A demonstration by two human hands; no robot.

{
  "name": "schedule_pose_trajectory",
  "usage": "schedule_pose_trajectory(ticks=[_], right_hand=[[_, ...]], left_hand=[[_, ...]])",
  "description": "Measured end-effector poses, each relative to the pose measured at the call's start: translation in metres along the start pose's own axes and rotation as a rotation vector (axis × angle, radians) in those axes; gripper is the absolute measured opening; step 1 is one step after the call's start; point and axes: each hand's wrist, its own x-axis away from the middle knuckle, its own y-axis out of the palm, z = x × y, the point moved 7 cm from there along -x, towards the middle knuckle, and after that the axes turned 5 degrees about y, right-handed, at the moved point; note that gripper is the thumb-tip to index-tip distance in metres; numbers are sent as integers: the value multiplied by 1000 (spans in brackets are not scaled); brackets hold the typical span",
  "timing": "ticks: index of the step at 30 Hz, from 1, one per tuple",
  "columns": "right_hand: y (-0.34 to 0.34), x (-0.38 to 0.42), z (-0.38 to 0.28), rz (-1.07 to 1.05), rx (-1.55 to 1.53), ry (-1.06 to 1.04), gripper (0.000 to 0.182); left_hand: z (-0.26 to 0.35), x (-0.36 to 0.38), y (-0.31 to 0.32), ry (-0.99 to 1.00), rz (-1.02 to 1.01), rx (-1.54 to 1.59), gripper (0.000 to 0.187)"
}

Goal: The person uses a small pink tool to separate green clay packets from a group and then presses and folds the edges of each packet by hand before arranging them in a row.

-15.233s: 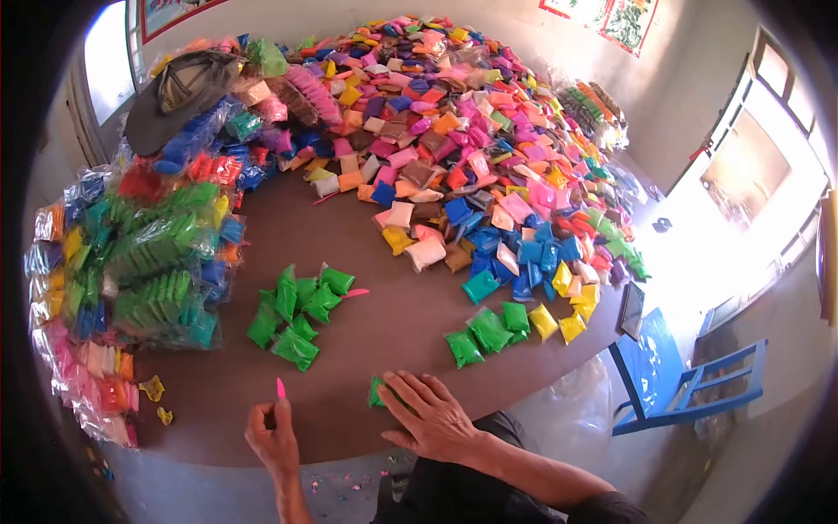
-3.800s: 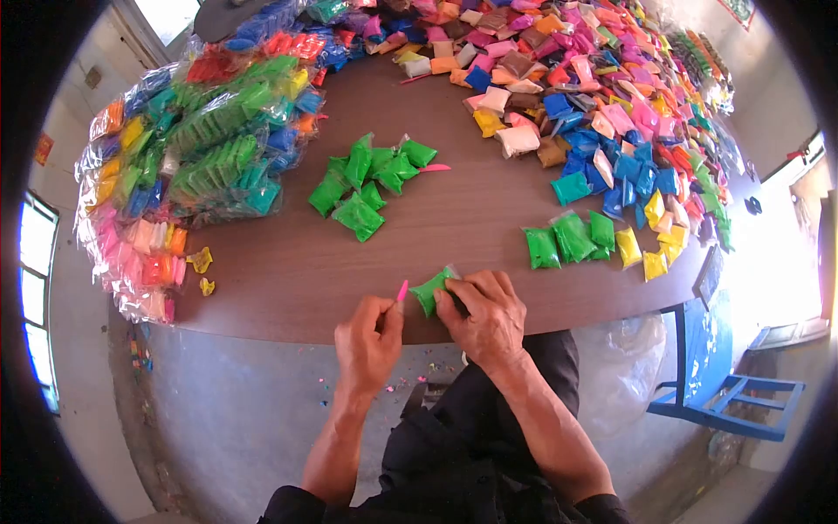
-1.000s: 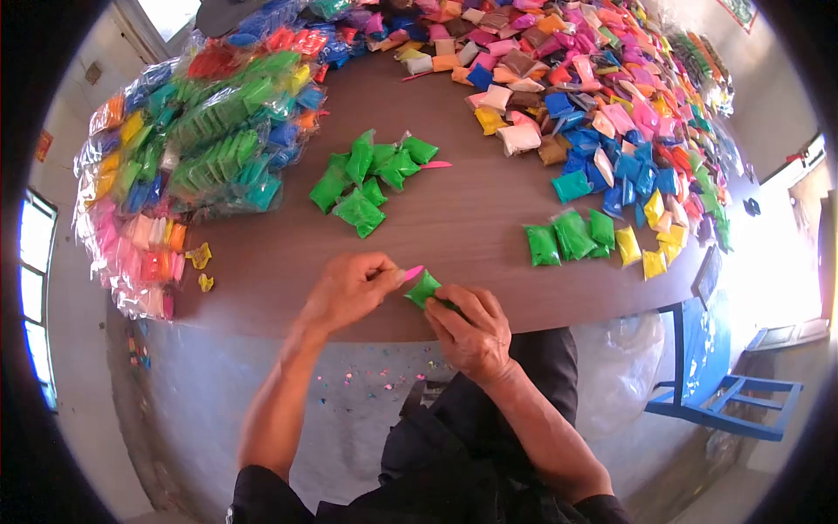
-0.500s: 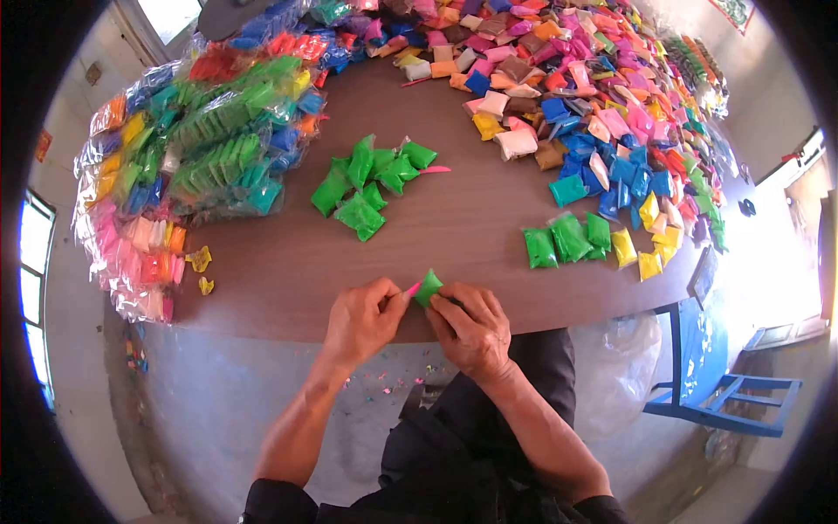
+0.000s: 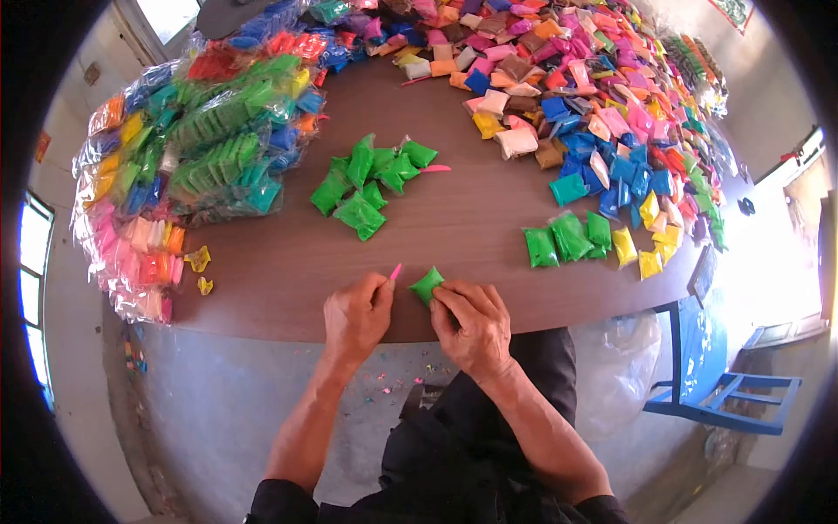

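Near the edge of the bench (image 5: 262,301) closest to me, my left hand (image 5: 358,319) pinches a pink stick (image 5: 395,272) between thumb and fingers, its tip pointing away from me. Just beside that tip, not touching it, my right hand (image 5: 476,327) pinches a green packet (image 5: 426,285) by one end. Farther in from this edge lies a loose heap of green packets (image 5: 360,216); toward the right edge, a short row of green packets (image 5: 571,237) sits beside some yellow packets (image 5: 625,248).

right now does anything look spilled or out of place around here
Small colored scraps litter the floor, as if dropped. On the table, two yellow bits look crumpled, unlike the bagged packets beside them.
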Motion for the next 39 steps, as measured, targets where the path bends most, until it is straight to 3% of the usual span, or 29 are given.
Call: schedule_pose_trajectory(ticks=[3,9,12,18,21,22,25,39], right_hand=[[1,-2,1,13,4,7,19],[1,-1,3,15,-5,15,19],[3,-1,5,23,-6,2,19],[1,-1,3,-9,7,9,18],[2,1,4,7,1,-4,18],[2,0,3,22,-7,-14,18],[1,2,3,-1,-4,9,19],[0,2,2,7,-22,-35,24]], left_hand=[[18,5,-7,79,55,141,12],[12,11,3,87,19,-61,12],[7,7,-7,5,26,11,13],[35,10,3,107,-11,26,16],[10,-3,0,24,-10,12,17],[1,-4,-1,-92,-67,114,17],[19,-5,-9,-20,-41,150,16],[17,-7,3,-108,-134,125,17]])
